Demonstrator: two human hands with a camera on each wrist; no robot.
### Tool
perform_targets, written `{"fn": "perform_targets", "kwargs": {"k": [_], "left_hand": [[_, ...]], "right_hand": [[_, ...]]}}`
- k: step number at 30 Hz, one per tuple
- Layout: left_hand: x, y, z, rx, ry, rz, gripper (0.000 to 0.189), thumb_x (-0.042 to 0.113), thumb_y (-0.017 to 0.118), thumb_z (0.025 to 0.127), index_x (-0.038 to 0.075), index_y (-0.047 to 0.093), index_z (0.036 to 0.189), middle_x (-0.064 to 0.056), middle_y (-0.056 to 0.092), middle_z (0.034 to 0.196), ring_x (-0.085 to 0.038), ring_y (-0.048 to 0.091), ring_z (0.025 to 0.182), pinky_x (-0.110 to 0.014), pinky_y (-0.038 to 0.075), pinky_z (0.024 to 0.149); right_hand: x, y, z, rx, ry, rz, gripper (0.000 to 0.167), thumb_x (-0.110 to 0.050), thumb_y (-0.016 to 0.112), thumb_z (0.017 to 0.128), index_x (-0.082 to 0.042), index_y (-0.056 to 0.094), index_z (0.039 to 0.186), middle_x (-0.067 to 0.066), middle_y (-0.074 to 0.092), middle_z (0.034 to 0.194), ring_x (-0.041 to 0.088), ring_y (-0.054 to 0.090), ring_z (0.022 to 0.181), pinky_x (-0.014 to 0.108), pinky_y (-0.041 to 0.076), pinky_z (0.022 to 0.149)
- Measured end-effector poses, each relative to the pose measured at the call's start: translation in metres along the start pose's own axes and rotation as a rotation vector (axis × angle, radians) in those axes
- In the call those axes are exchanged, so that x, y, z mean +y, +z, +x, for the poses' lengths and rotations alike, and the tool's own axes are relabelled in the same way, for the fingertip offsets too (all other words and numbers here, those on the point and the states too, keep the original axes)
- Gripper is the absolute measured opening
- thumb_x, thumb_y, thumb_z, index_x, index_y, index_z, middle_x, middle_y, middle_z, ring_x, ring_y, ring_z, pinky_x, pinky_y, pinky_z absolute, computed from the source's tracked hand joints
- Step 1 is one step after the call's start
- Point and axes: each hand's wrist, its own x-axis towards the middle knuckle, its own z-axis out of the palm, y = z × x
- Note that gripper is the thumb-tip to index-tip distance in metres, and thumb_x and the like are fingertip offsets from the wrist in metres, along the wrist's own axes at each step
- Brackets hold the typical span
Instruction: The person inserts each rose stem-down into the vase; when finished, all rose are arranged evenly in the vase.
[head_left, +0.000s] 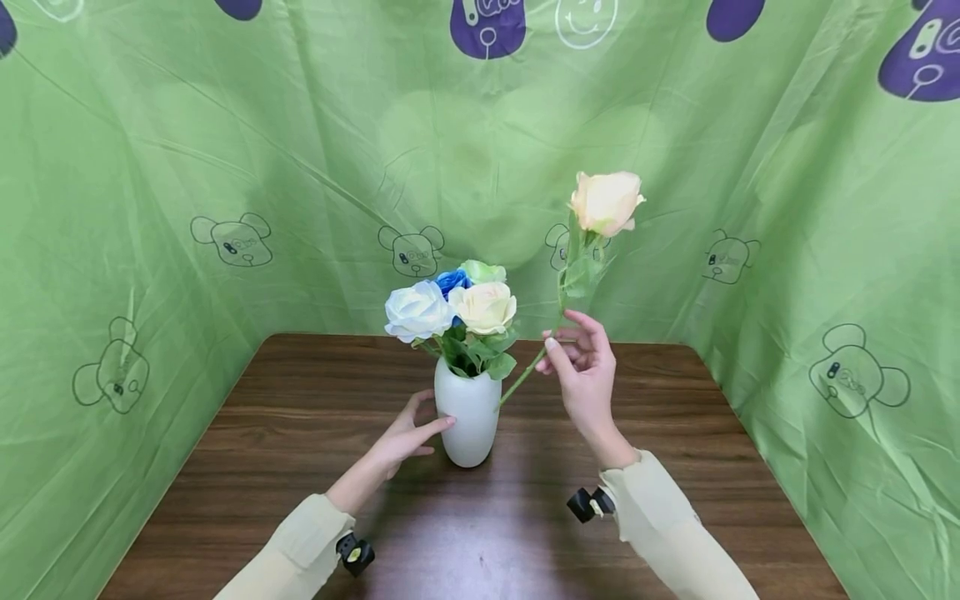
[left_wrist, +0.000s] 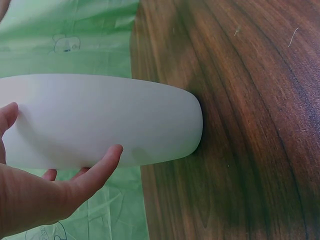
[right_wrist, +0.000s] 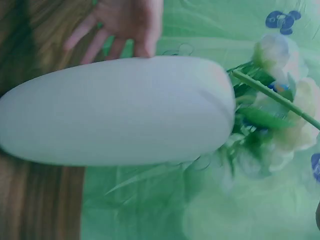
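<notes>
A white vase (head_left: 468,421) stands upright on the table, holding several roses: a pale blue one (head_left: 420,312), a cream one (head_left: 483,307), a dark blue one (head_left: 453,282) and a light green one (head_left: 483,271). My left hand (head_left: 405,435) holds the vase's left side, thumb in front and some fingers hidden behind. To the right, my right hand (head_left: 585,367) pinches the green stem (right_wrist: 280,99) of a peach rose (head_left: 606,202), its bloom raised high. That stem slants down-left, its lower end beside the vase's right side; contact there cannot be told.
The dark brown wooden table (head_left: 300,392) is enclosed by green cloth (head_left: 337,125) printed with cartoon bears at the back and both sides. A black wrist camera (head_left: 356,553) sits by the left cuff, another black wrist camera (head_left: 590,504) by the right.
</notes>
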Motion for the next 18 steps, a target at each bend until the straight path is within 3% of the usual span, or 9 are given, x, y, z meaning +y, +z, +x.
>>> {"fn": "perform_targets", "kwargs": {"k": [9,18], "left_hand": [[0.0,0.0,-0.002,-0.007,-0.001,-0.001,0.072,0.033,0.067,0.079,0.013,0.025,0.134,-0.017,0.023,0.136,-0.037,0.036,0.115,-0.046,0.046,0.075],[0.002,0.0,-0.002,-0.01,0.002,-0.009,0.074,0.033,0.066,0.079,0.012,0.023,0.135,-0.018,0.018,0.138,-0.038,0.034,0.116,-0.047,0.046,0.076]], "right_hand": [[-0.007,0.033,0.02,0.015,-0.136,-0.052,0.037,0.011,0.054,0.081,0.004,0.044,0.115,0.017,0.057,0.086,0.018,0.055,0.053,0.028,0.049,0.049],[0.003,0.054,0.015,-0.137,-0.31,-0.251,0.031,0.01,0.056,0.078,0.005,0.049,0.109,0.016,0.058,0.083,0.018,0.056,0.053,0.026,0.047,0.044]]}}
